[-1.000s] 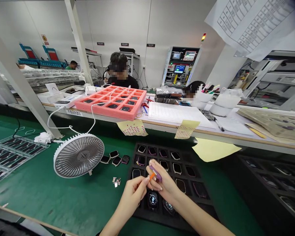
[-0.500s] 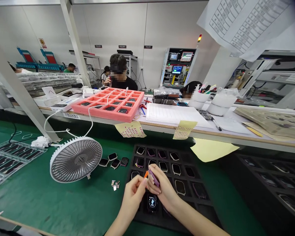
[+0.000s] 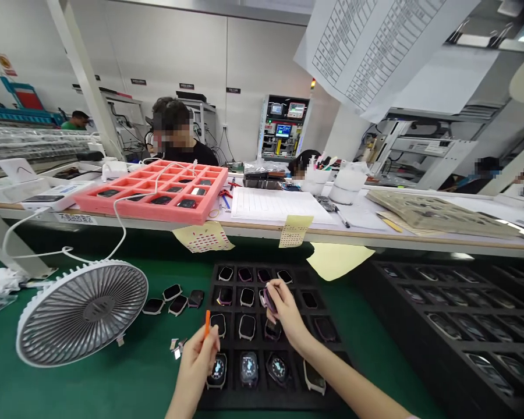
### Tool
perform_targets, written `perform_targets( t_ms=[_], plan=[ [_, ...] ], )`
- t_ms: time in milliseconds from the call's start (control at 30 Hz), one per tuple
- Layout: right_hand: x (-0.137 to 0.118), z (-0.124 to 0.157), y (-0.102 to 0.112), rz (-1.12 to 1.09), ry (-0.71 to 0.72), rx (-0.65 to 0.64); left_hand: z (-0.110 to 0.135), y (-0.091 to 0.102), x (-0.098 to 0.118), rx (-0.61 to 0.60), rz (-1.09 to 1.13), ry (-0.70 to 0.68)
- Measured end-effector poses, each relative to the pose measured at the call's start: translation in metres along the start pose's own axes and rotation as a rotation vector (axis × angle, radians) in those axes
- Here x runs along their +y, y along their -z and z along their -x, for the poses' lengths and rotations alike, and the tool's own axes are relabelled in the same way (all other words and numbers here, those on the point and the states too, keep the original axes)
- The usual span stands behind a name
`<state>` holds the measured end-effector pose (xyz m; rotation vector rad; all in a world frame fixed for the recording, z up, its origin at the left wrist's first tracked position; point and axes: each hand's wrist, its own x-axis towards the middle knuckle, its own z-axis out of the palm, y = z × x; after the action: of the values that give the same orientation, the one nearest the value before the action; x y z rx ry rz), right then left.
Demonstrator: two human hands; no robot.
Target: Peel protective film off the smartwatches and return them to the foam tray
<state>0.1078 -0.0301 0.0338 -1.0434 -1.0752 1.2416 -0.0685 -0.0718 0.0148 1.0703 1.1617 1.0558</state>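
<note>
My right hand (image 3: 286, 311) pinches a small purple watch case (image 3: 269, 299) above the middle of a black foam tray (image 3: 332, 355) that holds several watch cases in its pockets. My left hand (image 3: 197, 364) is closed on a thin orange stick (image 3: 207, 323), held upright over the tray's left edge, apart from the right hand. Three lit watch faces sit in the tray's front row just right of my left hand.
A grey round fan (image 3: 82, 312) stands at the left on the green mat, its white cable running up to the shelf. Loose watch cases (image 3: 171, 300) lie beside it. A pink foam tray (image 3: 155, 195) and papers sit on the shelf behind. More black trays (image 3: 454, 314) lie right. People sit beyond.
My hands have parted: the left drew back toward me with the orange stick, the right carried the purple case forward over the tray. The view shifted right.
</note>
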Motion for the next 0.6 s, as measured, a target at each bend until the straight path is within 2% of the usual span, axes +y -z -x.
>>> perform_targets(
  t_ms=[33,133,233,367,500,600],
  plan=[
    [0.001,0.001,-0.001,0.007,-0.005,-0.024,0.0,-0.002,0.003,-0.015,-0.024,-0.017],
    [0.005,0.012,-0.015,0.001,-0.04,-0.2,0.001,-0.015,0.011,-0.071,-0.115,-0.132],
    [0.004,0.026,-0.028,0.014,-0.022,-0.29,0.004,-0.022,0.015,-0.052,-0.164,-0.219],
    [0.0,0.032,-0.028,0.082,0.013,-0.327,0.006,-0.019,0.014,-0.068,-0.207,-0.241],
    [0.006,0.033,-0.027,0.127,0.028,-0.31,0.007,-0.021,0.01,-0.086,-0.247,-0.263],
    [0.011,0.025,-0.019,0.163,0.043,-0.288,0.007,-0.015,0.005,-0.047,-0.252,-0.247]
  ],
)
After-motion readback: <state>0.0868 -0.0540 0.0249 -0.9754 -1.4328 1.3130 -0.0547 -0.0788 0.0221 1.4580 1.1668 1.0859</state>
